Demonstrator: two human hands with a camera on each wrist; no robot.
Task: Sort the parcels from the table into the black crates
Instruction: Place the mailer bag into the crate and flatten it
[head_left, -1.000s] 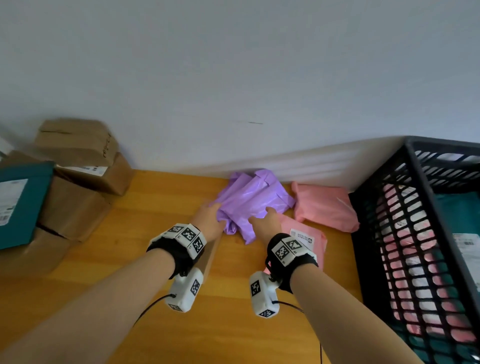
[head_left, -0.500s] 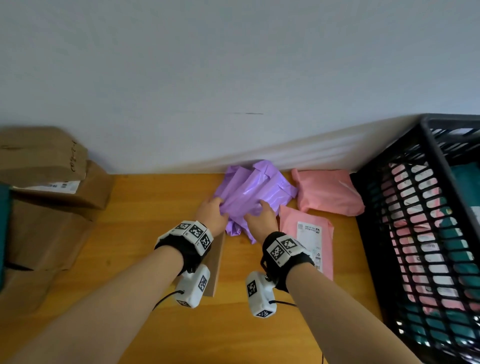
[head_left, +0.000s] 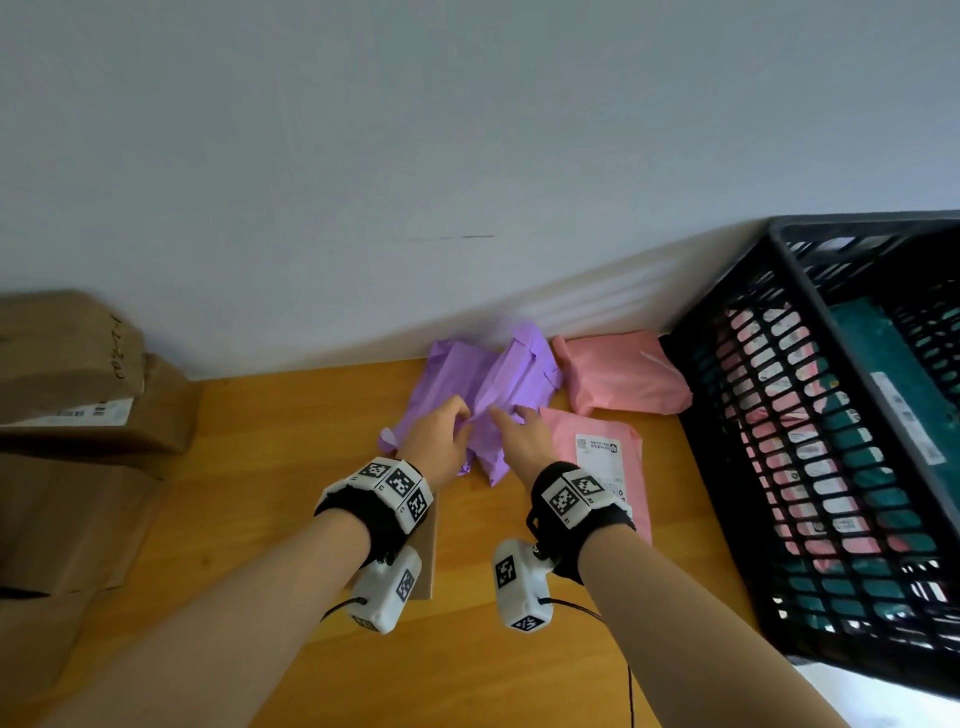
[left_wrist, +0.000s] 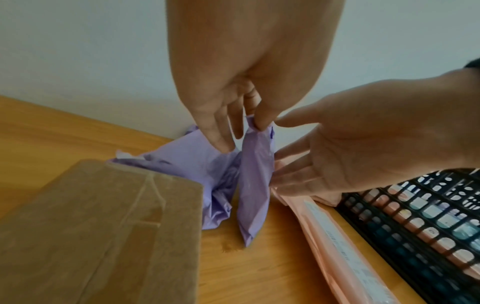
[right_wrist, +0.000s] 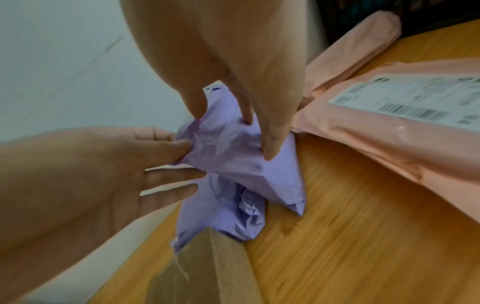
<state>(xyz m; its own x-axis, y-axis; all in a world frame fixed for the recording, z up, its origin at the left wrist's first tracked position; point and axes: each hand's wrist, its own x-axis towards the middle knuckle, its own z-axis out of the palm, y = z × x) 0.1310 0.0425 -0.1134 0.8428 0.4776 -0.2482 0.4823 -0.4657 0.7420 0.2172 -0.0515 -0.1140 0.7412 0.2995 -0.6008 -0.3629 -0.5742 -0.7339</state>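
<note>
Between pinching left hand (head_left: 439, 441) fingertips: purple bag (head_left: 519, 374) fold; right hand (head_left: 522, 441) fingers spread beside. I want fuller grip before lifting.

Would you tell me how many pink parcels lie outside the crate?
2. The rear pink parcel lies by the wall beside the black crate; the labelled pink parcel nearer, by the right hand. Others may be hidden.

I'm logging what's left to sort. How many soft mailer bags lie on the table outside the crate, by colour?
Purple bags: 2 (bunched together, so this count is less sure)
Pink bags: 2
Total: 4
</note>
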